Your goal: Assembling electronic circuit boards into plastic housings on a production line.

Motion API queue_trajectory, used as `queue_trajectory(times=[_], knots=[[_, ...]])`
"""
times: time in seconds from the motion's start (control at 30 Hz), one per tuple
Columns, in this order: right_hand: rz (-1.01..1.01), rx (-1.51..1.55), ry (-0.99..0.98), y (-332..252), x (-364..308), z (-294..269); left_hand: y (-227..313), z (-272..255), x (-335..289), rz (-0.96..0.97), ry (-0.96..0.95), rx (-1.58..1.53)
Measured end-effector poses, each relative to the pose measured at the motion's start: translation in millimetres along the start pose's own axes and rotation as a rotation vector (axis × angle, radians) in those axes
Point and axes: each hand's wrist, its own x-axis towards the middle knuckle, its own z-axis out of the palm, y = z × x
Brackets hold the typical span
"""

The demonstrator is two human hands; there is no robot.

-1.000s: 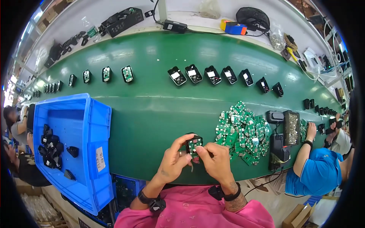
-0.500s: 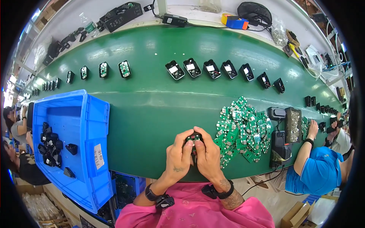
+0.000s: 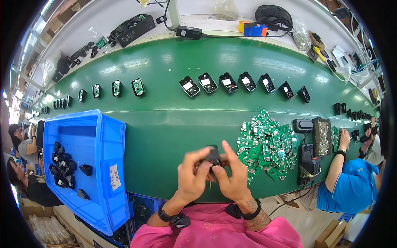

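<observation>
Just above the table's near edge, a small black plastic housing [image 3: 214,155] is held between my two hands. My left hand [image 3: 192,175] is closed on it, thumb and fingers gripping its left side. My right hand [image 3: 232,178] holds its lower right part with the thumb and curled fingers, while the index finger points up and away. The inside of the housing is hidden, and the fingertips are slightly blurred. To the right of my hands lies a heap of green circuit boards [image 3: 269,144].
A blue bin [image 3: 120,153] with several black housings stands left. A row of open black housings [image 3: 227,82] crosses the far table; others with green boards [image 3: 138,87] continue left. Right are black chargers [image 3: 309,159] and a tray of small metal parts [image 3: 321,136], beside a person in blue [image 3: 351,182].
The housing has turned in my hands; its black outside now shows instead of the board and red part. My hands have moved slightly apart, and my right index finger has lifted off.
</observation>
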Motion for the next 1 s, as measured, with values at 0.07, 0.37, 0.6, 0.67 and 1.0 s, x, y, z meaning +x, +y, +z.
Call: queue_trajectory(times=[0.07, 0.37, 0.6, 0.67, 1.0], knots=[[0.076, 0.159, -0.07, -8, 2, -8, 11, -8, 14, -0.6, 0.045, -0.483], [0.139, 0.277, -0.202, -11, 5, -5, -16, -23, 26, -0.918, -0.037, -0.767], [0.111, 0.109, -0.204, -8, 1, -10, -9, -31, 36, -0.774, 0.049, -0.605], [0.117, 0.051, -0.212, -2, -7, -17, -33, -42, 56, -0.5, 0.14, -0.208], [0.196, 0.029, -0.215, -5, -33, -29, -139, -130, 211, -0.249, 0.288, 0.691]])
